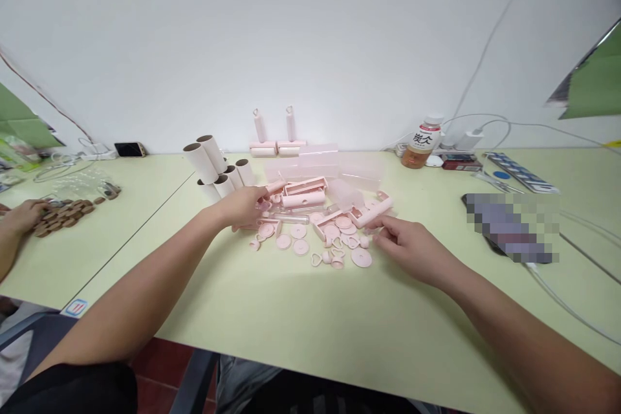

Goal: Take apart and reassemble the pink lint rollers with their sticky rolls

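Observation:
In the head view, a heap of pale pink plastic lint-roller parts lies between my hands. My left hand [244, 206] reaches into its left side; the fingertips are partly hidden among the pieces, so a grip cannot be made out. My right hand [405, 246] is at the right edge, fingers loosely bent and apart, close to a pink roller cover [376, 212]. Another pink cover [304, 199] and a clear tube [290, 218] lie in the middle. Round pink discs [361, 257], small caps [337, 262] and heart-shaped loops [316, 260] are spread along the front.
White cardboard-core rolls [201, 163] stand stacked behind my left hand. Two assembled lint rollers [291, 126] stand by the wall, near translucent sheaths [317, 155]. A bottle [421, 142] and a phone [504, 226] are at right. Another person's hand [26, 215] touches brown pieces [65, 217].

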`<control>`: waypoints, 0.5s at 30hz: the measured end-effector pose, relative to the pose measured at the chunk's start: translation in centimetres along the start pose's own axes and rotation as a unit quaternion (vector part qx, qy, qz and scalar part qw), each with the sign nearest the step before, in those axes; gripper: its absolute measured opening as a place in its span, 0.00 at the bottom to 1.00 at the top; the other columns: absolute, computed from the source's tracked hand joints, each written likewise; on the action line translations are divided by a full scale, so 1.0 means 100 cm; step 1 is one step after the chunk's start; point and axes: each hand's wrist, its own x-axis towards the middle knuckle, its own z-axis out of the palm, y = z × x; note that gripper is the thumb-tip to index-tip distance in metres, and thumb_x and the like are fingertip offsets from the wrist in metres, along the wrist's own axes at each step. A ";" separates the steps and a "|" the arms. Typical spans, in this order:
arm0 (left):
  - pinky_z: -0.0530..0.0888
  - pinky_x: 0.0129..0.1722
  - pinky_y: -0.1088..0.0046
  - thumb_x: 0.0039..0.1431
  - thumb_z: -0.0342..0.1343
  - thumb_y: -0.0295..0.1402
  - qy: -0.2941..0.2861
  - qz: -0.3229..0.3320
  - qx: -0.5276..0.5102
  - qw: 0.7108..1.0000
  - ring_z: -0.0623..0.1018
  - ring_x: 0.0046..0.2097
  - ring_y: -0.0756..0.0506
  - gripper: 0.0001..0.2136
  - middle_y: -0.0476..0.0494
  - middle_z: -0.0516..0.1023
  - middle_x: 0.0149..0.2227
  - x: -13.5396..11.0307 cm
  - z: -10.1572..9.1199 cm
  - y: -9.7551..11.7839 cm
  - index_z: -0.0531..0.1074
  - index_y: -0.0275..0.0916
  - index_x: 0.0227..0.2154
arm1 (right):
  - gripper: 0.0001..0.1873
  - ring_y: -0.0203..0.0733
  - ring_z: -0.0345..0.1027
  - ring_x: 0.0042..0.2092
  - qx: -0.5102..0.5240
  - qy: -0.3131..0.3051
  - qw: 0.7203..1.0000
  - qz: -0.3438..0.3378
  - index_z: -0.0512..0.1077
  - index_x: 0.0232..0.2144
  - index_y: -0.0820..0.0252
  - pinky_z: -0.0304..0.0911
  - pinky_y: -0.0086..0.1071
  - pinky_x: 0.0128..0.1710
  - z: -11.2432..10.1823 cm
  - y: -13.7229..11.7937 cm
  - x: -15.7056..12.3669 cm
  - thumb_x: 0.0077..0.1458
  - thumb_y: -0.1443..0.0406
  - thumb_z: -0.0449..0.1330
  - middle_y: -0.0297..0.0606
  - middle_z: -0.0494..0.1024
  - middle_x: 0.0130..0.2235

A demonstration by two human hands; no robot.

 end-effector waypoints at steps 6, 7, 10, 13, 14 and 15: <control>0.73 0.35 0.69 0.58 0.51 0.40 0.056 0.067 0.102 0.991 0.80 0.39 0.41 0.14 0.41 0.79 0.48 0.004 -0.016 -0.005 0.71 0.43 0.45 | 0.13 0.40 0.62 0.26 0.016 -0.003 1.000 -0.003 0.74 0.38 0.56 0.52 0.31 0.26 0.001 -0.002 -0.001 0.57 0.59 0.52 0.32 0.70 0.24; 0.73 0.38 0.68 0.57 0.51 0.39 0.075 0.073 0.116 0.988 0.79 0.43 0.41 0.15 0.41 0.78 0.49 0.008 -0.023 -0.005 0.72 0.43 0.46 | 0.12 0.40 0.62 0.26 0.018 -0.004 1.000 -0.003 0.74 0.37 0.56 0.52 0.31 0.26 0.002 -0.002 -0.001 0.57 0.60 0.53 0.32 0.70 0.24; 0.73 0.40 0.68 0.56 0.53 0.38 0.143 0.064 0.109 0.982 0.78 0.46 0.41 0.17 0.44 0.78 0.50 0.023 -0.053 0.000 0.72 0.44 0.48 | 0.11 0.39 0.61 0.26 0.027 0.001 1.000 -0.001 0.74 0.36 0.56 0.52 0.31 0.25 0.004 -0.001 -0.001 0.56 0.60 0.54 0.31 0.69 0.23; 0.73 0.43 0.65 0.56 0.54 0.37 0.255 0.043 0.078 0.963 0.78 0.43 0.41 0.18 0.44 0.78 0.50 0.048 -0.092 0.005 0.71 0.44 0.50 | 0.12 0.38 0.60 0.25 0.039 0.002 0.999 -0.003 0.74 0.36 0.55 0.52 0.31 0.25 0.006 -0.001 -0.002 0.58 0.59 0.54 0.30 0.68 0.23; 0.73 0.44 0.64 0.56 0.54 0.36 0.294 0.036 0.072 0.952 0.77 0.44 0.40 0.19 0.43 0.78 0.50 0.059 -0.104 0.006 0.71 0.43 0.51 | 0.12 0.39 0.59 0.25 0.043 0.001 0.999 -0.005 0.74 0.37 0.55 0.53 0.31 0.25 0.007 -0.001 -0.003 0.58 0.58 0.53 0.30 0.68 0.23; 0.73 0.46 0.63 0.56 0.54 0.36 0.328 0.030 0.068 0.942 0.76 0.46 0.39 0.20 0.42 0.77 0.52 0.072 -0.115 0.007 0.70 0.43 0.52 | 0.12 0.39 0.60 0.25 0.049 -0.003 0.999 -0.006 0.74 0.37 0.55 0.53 0.31 0.26 0.008 -0.001 -0.003 0.59 0.57 0.53 0.30 0.68 0.23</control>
